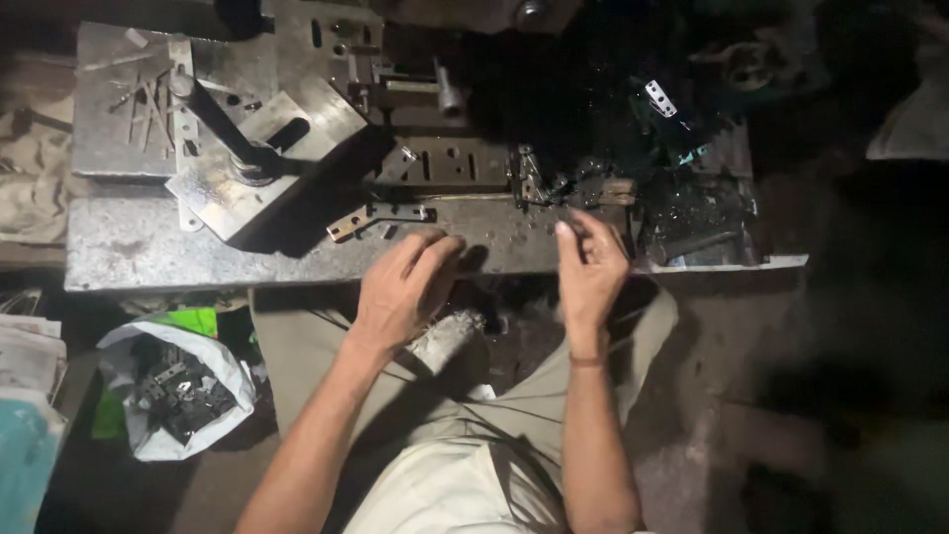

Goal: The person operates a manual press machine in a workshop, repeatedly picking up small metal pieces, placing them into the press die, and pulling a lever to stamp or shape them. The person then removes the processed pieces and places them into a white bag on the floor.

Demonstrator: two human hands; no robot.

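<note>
My left hand (pixel 405 287) lies palm down on the front edge of the grey steel bench (pixel 148 247), fingers curved over the rim, with nothing seen in it. Just beyond its fingertips a flat metal strip with holes (pixel 381 216) lies on the bench. My right hand (pixel 590 267) is raised at the bench edge further right, thumb and fingers drawn together near a small dark die fixture (pixel 529 178). Whether a small part sits between those fingers is too dark to tell.
A slanted steel block with a dark lever (pixel 262 158) stands on the left of the bench. Thin metal scraps (pixel 143 109) lie at the back left. A white bag of dark metal parts (pixel 178 386) sits on the floor at left. A small pale perforated plate (pixel 659 97) lies at the dark back right.
</note>
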